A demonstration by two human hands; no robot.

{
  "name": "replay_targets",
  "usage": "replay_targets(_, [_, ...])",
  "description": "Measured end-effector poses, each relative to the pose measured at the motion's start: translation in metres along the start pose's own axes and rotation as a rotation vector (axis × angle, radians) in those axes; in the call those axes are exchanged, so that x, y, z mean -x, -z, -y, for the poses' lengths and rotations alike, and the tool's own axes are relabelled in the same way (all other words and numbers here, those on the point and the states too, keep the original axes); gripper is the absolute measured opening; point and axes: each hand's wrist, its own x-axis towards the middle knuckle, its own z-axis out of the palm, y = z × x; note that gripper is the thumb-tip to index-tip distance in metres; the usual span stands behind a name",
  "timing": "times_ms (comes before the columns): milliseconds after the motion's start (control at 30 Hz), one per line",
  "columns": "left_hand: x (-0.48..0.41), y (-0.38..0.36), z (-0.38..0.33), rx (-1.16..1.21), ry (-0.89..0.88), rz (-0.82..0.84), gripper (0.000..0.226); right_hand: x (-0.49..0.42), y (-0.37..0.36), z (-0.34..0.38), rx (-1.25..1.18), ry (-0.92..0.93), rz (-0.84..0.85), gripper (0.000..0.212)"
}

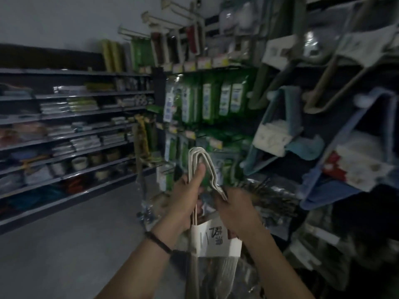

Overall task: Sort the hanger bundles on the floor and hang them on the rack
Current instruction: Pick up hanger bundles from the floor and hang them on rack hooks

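A bundle of white hangers (pixel 199 160) is held upright in front of me, its hooks pointing up. A white paper label (pixel 216 240) with dark printed characters wraps the bundle lower down. My left hand (pixel 187 195) grips the hook necks, thumb pressed up along them. My right hand (pixel 235 208) holds the right side of the same bundle just below the hooks. The display rack (pixel 216 67) with pegs stands straight ahead. The hangers' lower bodies are hidden behind my arms.
Packaged green goods (pixel 216 102) hang on the rack pegs ahead. Blue and beige hanger bundles (pixel 287 117) hang at the right. Dark shelves (pixel 71 117) with stacked goods line the left wall. Grey floor (pixel 64 244) lies at lower left. Empty pegs (pixel 155 19) jut out at the top.
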Motion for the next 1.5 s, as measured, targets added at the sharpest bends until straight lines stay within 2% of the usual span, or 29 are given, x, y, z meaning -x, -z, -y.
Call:
replay_targets(67, [-0.015, -0.026, 0.001, -0.025, -0.007, 0.090, 0.061, -0.008, 0.019, -0.006, 0.054, 0.032, -0.111, 0.014])
replay_targets(133, [-0.030, -0.052, -0.002, -0.041, -0.019, 0.185, 0.071, -0.018, 0.035, -0.013, 0.176, 0.038, -0.225, 0.018])
replay_targets(200, [-0.046, -0.070, -0.003, -0.043, -0.040, 0.260, 0.066, -0.027, 0.047, -0.021, 0.296, 0.006, -0.297, 0.020])
replay_targets(300, [-0.074, -0.092, -0.006, -0.007, -0.038, 0.414, 0.082, -0.037, 0.069, -0.030, 0.402, -0.061, -0.413, 0.016])
replay_targets(433, [-0.103, -0.119, -0.026, -0.011, -0.119, 0.631, 0.069, -0.037, 0.091, -0.022, 0.410, -0.119, -0.538, 0.020])
replay_targets(500, [-0.114, -0.133, -0.031, -0.072, -0.224, 0.691, 0.062, -0.035, 0.098, -0.019, 0.380, -0.174, -0.601, 0.017])
replay_targets(567, [-0.120, -0.147, -0.037, -0.167, -0.280, 0.766, 0.074, -0.030, 0.107, -0.017, 0.261, -0.235, -0.701, 0.030])
replay_targets(667, [-0.119, -0.175, -0.038, -0.133, -0.274, 0.927, 0.088, -0.009, 0.125, -0.027, 0.415, -0.310, -0.756, 0.019])
replay_targets(767, [-0.096, -0.205, -0.046, -0.085, -0.313, 1.024, 0.100, 0.022, 0.150, -0.041, 0.465, -0.375, -0.840, 0.029])
replay_targets(900, [-0.063, -0.244, -0.057, -0.071, -0.411, 1.029, 0.070, 0.065, 0.194, -0.049, 0.475, -0.406, -0.934, 0.048])
replay_targets(1067, [-0.032, -0.301, -0.067, -0.070, -0.523, 1.071, 0.037, 0.110, 0.257, -0.065, 0.511, -0.434, -1.007, 0.047])
replay_targets(1167, [-0.014, -0.340, -0.074, -0.160, -0.586, 1.085, 0.010, 0.128, 0.294, -0.082, 0.537, -0.435, -1.010, 0.045])
replay_targets(1200, [-0.009, -0.353, -0.076, -0.184, -0.595, 1.094, 0.008, 0.132, 0.306, -0.089, 0.551, -0.440, -1.003, 0.047])
replay_targets(1333, [0.009, -0.401, -0.091, -0.283, -0.569, 1.189, 0.037, 0.148, 0.352, -0.122, 0.535, -0.442, -0.977, 0.055])
replay_targets(1433, [0.016, -0.425, -0.101, -0.376, -0.560, 1.221, 0.075, 0.154, 0.379, -0.142, 0.539, -0.407, -0.946, 0.052])
replay_targets(1500, [0.016, -0.441, -0.102, -0.413, -0.562, 1.197, 0.084, 0.154, 0.393, -0.151, 0.522, -0.391, -0.929, 0.052])
